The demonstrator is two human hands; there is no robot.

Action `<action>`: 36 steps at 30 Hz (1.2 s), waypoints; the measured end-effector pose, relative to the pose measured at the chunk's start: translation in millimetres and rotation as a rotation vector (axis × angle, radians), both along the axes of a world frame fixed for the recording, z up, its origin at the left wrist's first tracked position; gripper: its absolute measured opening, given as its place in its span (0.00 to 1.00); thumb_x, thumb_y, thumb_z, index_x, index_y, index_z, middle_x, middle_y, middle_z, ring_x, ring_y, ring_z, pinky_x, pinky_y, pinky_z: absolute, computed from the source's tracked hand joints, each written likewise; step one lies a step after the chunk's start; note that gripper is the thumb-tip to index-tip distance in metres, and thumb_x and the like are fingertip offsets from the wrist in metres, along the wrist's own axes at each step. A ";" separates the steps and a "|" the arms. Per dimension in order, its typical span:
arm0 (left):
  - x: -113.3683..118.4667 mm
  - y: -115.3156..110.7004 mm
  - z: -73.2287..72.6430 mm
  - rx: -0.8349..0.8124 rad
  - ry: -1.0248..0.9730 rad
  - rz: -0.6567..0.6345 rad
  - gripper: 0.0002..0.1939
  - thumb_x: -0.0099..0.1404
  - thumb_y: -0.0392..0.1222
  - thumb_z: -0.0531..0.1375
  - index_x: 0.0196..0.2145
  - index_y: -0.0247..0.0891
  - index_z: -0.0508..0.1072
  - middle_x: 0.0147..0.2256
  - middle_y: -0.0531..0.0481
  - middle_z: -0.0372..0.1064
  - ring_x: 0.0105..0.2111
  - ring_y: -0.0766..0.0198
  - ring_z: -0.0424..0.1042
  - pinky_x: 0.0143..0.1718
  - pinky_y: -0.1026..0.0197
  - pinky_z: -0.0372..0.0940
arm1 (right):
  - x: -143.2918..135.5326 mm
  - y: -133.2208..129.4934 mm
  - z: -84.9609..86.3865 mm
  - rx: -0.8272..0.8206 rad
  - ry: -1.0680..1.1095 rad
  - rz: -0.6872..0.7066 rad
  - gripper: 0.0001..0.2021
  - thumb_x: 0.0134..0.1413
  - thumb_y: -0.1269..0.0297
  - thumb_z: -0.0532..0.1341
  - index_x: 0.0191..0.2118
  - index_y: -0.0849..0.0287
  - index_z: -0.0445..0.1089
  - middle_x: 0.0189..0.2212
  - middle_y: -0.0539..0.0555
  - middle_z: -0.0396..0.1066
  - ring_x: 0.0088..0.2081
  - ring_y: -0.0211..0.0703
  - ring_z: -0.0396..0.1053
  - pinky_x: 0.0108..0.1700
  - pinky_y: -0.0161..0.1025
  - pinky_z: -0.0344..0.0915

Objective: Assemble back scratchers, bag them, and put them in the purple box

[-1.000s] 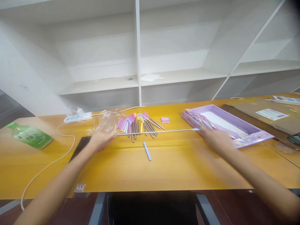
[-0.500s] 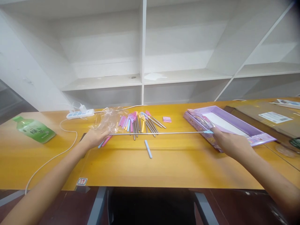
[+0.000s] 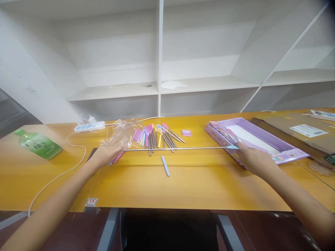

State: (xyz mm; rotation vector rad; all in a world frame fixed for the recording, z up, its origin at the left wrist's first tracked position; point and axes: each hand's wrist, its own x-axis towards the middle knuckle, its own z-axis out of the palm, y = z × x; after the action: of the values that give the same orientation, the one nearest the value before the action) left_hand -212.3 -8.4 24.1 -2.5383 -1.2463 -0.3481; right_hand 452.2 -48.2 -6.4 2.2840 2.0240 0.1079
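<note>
A long, thin telescopic back scratcher [image 3: 178,149] stretches level between my two hands, its metal rod drawn out. My left hand [image 3: 108,154] is closed around its left end. At the other end, my right hand [image 3: 252,157] grips the light-blue head [image 3: 232,147], partly covered by the fingers. Behind the rod lies a pile of back scratchers [image 3: 158,134] with pink, purple, yellow and blue fork-like heads and metal shafts. A light-blue handle [image 3: 165,166] rests alone on the table in front of the rod. Pink and blue handles [image 3: 119,157] show beside my left hand.
A clear plastic bag [image 3: 121,131] lies behind my left hand. To the right are a purple display box [image 3: 239,121] and a cardboard box [image 3: 282,122]. A green bottle [image 3: 40,144], a power strip [image 3: 89,127] and a white cable are left. A pink card [image 3: 186,133] lies behind.
Almost nothing differs. Both hands keep hold of the stretched back scratcher, and my right hand has shifted very slightly; the objects on the table stay in place.
</note>
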 end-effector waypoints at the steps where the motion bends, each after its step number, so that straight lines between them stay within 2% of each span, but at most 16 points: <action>1: -2.4 1.4 -0.7 -0.013 0.027 -0.007 0.18 0.80 0.50 0.51 0.37 0.43 0.76 0.31 0.48 0.74 0.33 0.62 0.74 0.29 0.65 0.60 | 1.1 1.2 0.4 0.001 0.002 -0.003 0.13 0.75 0.60 0.45 0.52 0.55 0.63 0.29 0.63 0.73 0.27 0.54 0.67 0.31 0.43 0.50; 4: -1.7 8.0 -5.9 -0.002 0.047 0.030 0.18 0.80 0.49 0.51 0.42 0.44 0.79 0.30 0.48 0.74 0.30 0.62 0.73 0.30 0.63 0.61 | -2.4 8.1 12.5 0.006 0.004 -0.048 0.14 0.73 0.66 0.46 0.54 0.60 0.63 0.30 0.63 0.73 0.27 0.51 0.67 0.31 0.42 0.50; 6: 16.9 12.3 -12.3 0.029 0.021 0.063 0.17 0.79 0.51 0.52 0.49 0.45 0.79 0.30 0.48 0.76 0.29 0.61 0.73 0.30 0.63 0.61 | -21.8 14.1 26.2 0.036 0.025 -0.103 0.14 0.72 0.69 0.47 0.54 0.64 0.65 0.30 0.63 0.73 0.27 0.48 0.67 0.31 0.41 0.51; 7: 34.0 13.3 -16.1 0.041 0.003 0.068 0.17 0.79 0.51 0.53 0.51 0.46 0.79 0.31 0.48 0.77 0.28 0.61 0.72 0.29 0.62 0.61 | -40.0 16.6 32.2 0.054 0.037 -0.112 0.13 0.71 0.70 0.48 0.54 0.65 0.65 0.30 0.63 0.73 0.26 0.46 0.68 0.31 0.40 0.51; 9: 82.1 12.2 -23.4 0.005 -0.012 0.017 0.17 0.80 0.50 0.52 0.53 0.48 0.79 0.32 0.49 0.79 0.28 0.62 0.73 0.29 0.63 0.60 | -93.3 19.2 38.1 0.075 0.050 -0.025 0.12 0.72 0.71 0.48 0.52 0.64 0.67 0.30 0.61 0.74 0.27 0.44 0.70 0.31 0.37 0.53; 12: 162.2 4.2 -29.8 -0.038 0.012 -0.022 0.18 0.81 0.50 0.50 0.50 0.45 0.79 0.33 0.46 0.79 0.28 0.62 0.74 0.27 0.63 0.58 | -189.5 16.6 27.2 0.024 0.041 0.215 0.11 0.74 0.71 0.48 0.51 0.62 0.67 0.31 0.60 0.75 0.30 0.44 0.75 0.32 0.34 0.56; 13: 182.7 1.3 -30.2 -0.040 0.037 -0.007 0.20 0.81 0.52 0.49 0.49 0.43 0.79 0.31 0.45 0.77 0.26 0.62 0.74 0.27 0.63 0.58 | -215.9 14.9 20.3 0.033 0.043 0.236 0.11 0.73 0.72 0.48 0.49 0.63 0.66 0.33 0.61 0.76 0.32 0.45 0.77 0.32 0.33 0.58; 14: 197.6 -1.1 -29.6 -0.056 0.057 -0.009 0.20 0.81 0.53 0.49 0.48 0.43 0.78 0.31 0.45 0.77 0.25 0.62 0.73 0.27 0.63 0.57 | -236.0 13.3 13.4 0.044 0.036 0.255 0.11 0.73 0.74 0.47 0.48 0.64 0.66 0.34 0.63 0.76 0.34 0.46 0.78 0.33 0.33 0.59; 16: 211.3 -3.6 -26.8 -0.072 0.067 0.014 0.20 0.81 0.53 0.48 0.47 0.43 0.77 0.31 0.45 0.76 0.25 0.63 0.73 0.27 0.63 0.57 | -256.3 11.5 2.5 0.058 0.020 0.279 0.11 0.73 0.75 0.47 0.48 0.65 0.65 0.34 0.64 0.76 0.36 0.48 0.80 0.32 0.33 0.61; 20: 204.1 -1.9 -22.6 -0.116 0.070 0.033 0.21 0.82 0.54 0.46 0.49 0.44 0.77 0.32 0.45 0.76 0.27 0.62 0.74 0.28 0.63 0.58 | -249.5 13.2 -3.4 0.060 0.005 0.278 0.11 0.73 0.75 0.46 0.48 0.64 0.64 0.36 0.65 0.77 0.36 0.50 0.82 0.33 0.35 0.65; 26: 202.9 1.9 -28.3 -0.184 0.005 0.040 0.23 0.81 0.56 0.46 0.52 0.46 0.77 0.34 0.43 0.76 0.28 0.58 0.74 0.31 0.61 0.59 | -246.4 15.8 -4.3 0.048 0.049 0.279 0.14 0.73 0.75 0.44 0.50 0.64 0.65 0.37 0.65 0.77 0.39 0.55 0.82 0.34 0.39 0.67; 30: 204.4 0.3 -28.8 -0.267 -0.039 0.057 0.22 0.80 0.56 0.47 0.49 0.45 0.77 0.35 0.43 0.76 0.31 0.56 0.75 0.33 0.60 0.59 | -243.2 19.1 -12.5 0.045 0.223 0.251 0.13 0.72 0.76 0.45 0.50 0.65 0.66 0.38 0.68 0.77 0.40 0.56 0.81 0.38 0.41 0.67; 33: 204.6 -3.3 -35.8 -0.441 -0.251 0.085 0.19 0.80 0.54 0.49 0.46 0.44 0.76 0.35 0.45 0.76 0.34 0.55 0.75 0.36 0.59 0.61 | -236.6 28.3 -21.0 0.072 0.541 0.317 0.12 0.72 0.73 0.49 0.55 0.62 0.64 0.41 0.63 0.77 0.41 0.50 0.78 0.41 0.41 0.67; 36: 207.2 -7.6 -54.0 -0.700 -0.631 0.052 0.17 0.79 0.51 0.50 0.48 0.42 0.74 0.34 0.48 0.74 0.35 0.58 0.74 0.37 0.59 0.64 | -235.4 40.9 -31.7 0.040 1.207 0.406 0.18 0.70 0.62 0.56 0.62 0.55 0.58 0.39 0.53 0.74 0.34 0.41 0.72 0.35 0.37 0.66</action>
State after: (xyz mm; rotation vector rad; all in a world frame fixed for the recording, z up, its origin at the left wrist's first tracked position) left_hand -5.1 -15.9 -29.9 -3.0814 -1.9305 -0.8852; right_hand 216.8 -7.3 -38.1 2.0589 2.8966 -1.5441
